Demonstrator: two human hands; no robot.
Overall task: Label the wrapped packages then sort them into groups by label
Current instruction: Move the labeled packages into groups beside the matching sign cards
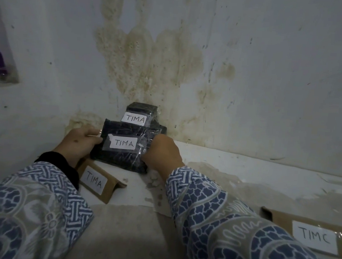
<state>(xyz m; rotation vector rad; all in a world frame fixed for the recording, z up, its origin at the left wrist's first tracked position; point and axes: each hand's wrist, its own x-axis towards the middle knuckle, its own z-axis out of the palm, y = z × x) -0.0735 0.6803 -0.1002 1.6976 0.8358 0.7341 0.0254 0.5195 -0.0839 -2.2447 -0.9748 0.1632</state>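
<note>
Packages in dark, glossy wrap stood against the stained wall (173, 47) at the back edge of the pale floor sheet (245, 173), near its left corner. I held the front package (121, 145) from both sides: my left hand (80, 142) had thumb and fingers curled round its left edge, and my right hand (162, 151) was closed against its right edge, though the fingertips there were hidden behind the wrap. The rear package (140, 112) leaned upright on the wall just behind, partly covered by the front one.

Handling, as I judged it: the film looked slippery and creased, the contents soft rather than rigid, and the load light, so a two-sided hold on the short edges suited it better than a pinch on the loose film or on the label.

Legible writing: the white label (123, 142) on the front package read "TIMA"; the rear package's label (135, 118) also read "TIMA". A folded cardboard marker (97, 181) in front of the stack, at the sheet's left edge, carried "TIMA" as well. A second cardboard marker (314, 234), well apart toward the right, read "TIMC".
</note>
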